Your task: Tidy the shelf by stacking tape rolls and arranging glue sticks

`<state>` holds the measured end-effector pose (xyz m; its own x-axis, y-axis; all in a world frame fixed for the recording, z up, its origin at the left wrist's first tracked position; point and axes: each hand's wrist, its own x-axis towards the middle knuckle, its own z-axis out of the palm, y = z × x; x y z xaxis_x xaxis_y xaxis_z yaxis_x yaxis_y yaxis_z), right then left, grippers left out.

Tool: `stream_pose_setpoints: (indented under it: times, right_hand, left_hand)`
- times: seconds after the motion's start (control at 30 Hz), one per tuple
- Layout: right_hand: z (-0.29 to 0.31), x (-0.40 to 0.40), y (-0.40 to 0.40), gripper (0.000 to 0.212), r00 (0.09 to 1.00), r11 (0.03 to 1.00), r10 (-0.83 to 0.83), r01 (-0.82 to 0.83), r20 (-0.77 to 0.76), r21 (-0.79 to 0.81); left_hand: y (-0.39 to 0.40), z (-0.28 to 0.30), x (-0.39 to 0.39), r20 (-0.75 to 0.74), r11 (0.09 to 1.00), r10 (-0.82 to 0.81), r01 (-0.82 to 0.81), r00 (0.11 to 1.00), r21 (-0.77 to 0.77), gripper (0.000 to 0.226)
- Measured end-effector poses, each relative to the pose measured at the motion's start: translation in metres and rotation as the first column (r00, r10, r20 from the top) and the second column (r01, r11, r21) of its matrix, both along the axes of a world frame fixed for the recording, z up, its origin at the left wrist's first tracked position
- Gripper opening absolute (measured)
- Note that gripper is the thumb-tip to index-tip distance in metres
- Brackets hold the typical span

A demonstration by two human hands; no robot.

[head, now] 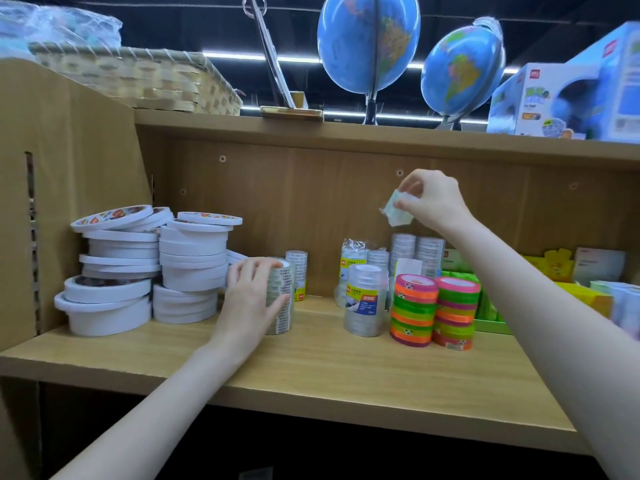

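Note:
My left hand grips a wrapped stack of clear tape rolls standing upright on the wooden shelf. My right hand is raised above the shelf and pinches a small crumpled clear wrapper. Piles of white tape rolls lean unevenly at the left. Another wrapped clear tape stack stands in the middle, beside two stacks of orange, green and pink tape rolls. More clear tape packs stand behind them against the back panel.
A cardboard divider closes the left side. Green and yellow stationery boxes fill the right of the shelf. On the shelf above stand two globes, a woven basket and a boxed toy.

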<state>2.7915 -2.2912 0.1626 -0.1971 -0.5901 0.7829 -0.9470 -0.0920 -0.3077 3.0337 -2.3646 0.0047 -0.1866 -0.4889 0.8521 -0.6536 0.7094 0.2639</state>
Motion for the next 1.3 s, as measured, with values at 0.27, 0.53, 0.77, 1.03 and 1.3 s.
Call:
stream_pose_setpoints:
  times: [0.27, 0.53, 0.77, 1.03, 1.3]
  right_hand:
    - [-0.027, -0.013, 0.0, 0.02, 0.998, 0.958, -0.059, 0.058, -0.005, 0.282]
    - [-0.047, -0.031, -0.011, 0.018, 0.99, 0.932, -0.142, 0.139, -0.017, 0.334]
    - [-0.05, -0.031, -0.012, 0.029, 0.99, 0.84, -0.139, 0.136, -0.035, 0.524]
    - [-0.045, -0.022, -0.015, 0.034, 0.982, 0.787, -0.187, 0.134, 0.026, 0.603]
    - [-0.011, -0.012, 0.002, 0.031, 0.995, 0.917, -0.056, 0.017, 0.085, 0.399]
  left_hand:
    - [0.002, 0.001, 0.0, 0.009, 1.0, 0.001, -0.001, 1.0, 0.012, 0.048]
    - [-0.003, 0.006, -0.005, 0.011, 0.997, -0.058, 0.057, 0.998, 0.049, 0.046]
    - [-0.008, 0.006, -0.013, 0.023, 0.998, -0.056, 0.056, 0.998, 0.031, 0.044]
    - [-0.01, 0.005, -0.014, 0.024, 0.997, -0.059, 0.058, 0.998, 0.043, 0.045]
    - [-0.01, 0.004, -0.015, 0.017, 0.997, -0.055, 0.054, 0.998, 0.045, 0.046]
